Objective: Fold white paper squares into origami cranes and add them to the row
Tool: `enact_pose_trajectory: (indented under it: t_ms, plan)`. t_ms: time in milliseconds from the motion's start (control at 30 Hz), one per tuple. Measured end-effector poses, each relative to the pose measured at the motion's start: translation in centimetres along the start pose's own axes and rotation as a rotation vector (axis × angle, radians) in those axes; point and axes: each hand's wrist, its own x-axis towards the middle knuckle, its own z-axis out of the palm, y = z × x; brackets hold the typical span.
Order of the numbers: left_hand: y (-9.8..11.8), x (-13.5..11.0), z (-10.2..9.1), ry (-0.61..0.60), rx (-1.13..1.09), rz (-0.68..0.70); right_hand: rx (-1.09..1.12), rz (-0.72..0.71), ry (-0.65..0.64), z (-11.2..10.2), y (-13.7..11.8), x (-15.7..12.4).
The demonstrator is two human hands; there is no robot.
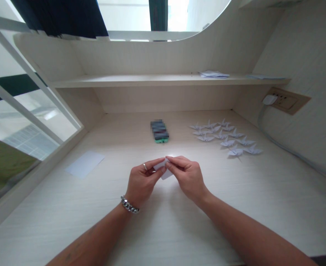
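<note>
A small folded piece of white paper (165, 170) is pinched between both my hands just above the pale wooden desk (179, 229). My left hand (142, 181), with a ring and a chain bracelet, grips its left side with closed fingers. From the right, my right hand (185, 175) pinches the paper's top edge. Most of the paper is hidden by my fingers.
Several folded white paper cranes (226, 137) lie in rows at the right back of the desk. A phone (159, 131) lies beyond my hands. A flat white sheet (85, 163) rests at left. A shelf (157, 79) carries papers (214, 74); a wall socket with plug (286, 100) and cable sits at right.
</note>
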Motion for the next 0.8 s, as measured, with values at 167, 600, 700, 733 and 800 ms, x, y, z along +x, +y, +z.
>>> enact_pose_trajectory:
  t_ms: [167,600,700,733,800]
  plan:
    - [0.02,0.05,0.03,-0.007,-0.029,-0.002,0.114,0.107,0.012,0.19,0.2,0.04]
    - [0.12,0.02,-0.01,-0.025,-0.021,-0.074,0.184,0.188,-0.034,-0.04,0.27,0.39]
    - [0.09,0.02,0.01,-0.031,-0.018,-0.075,0.163,0.178,-0.033,-0.01,0.25,0.3]
    - [0.08,0.03,0.02,-0.034,-0.016,-0.074,0.159,0.18,-0.031,0.01,0.23,0.28]
    - [0.07,0.06,0.06,-0.039,-0.013,-0.072,0.152,0.192,-0.024,0.05,0.17,0.3]
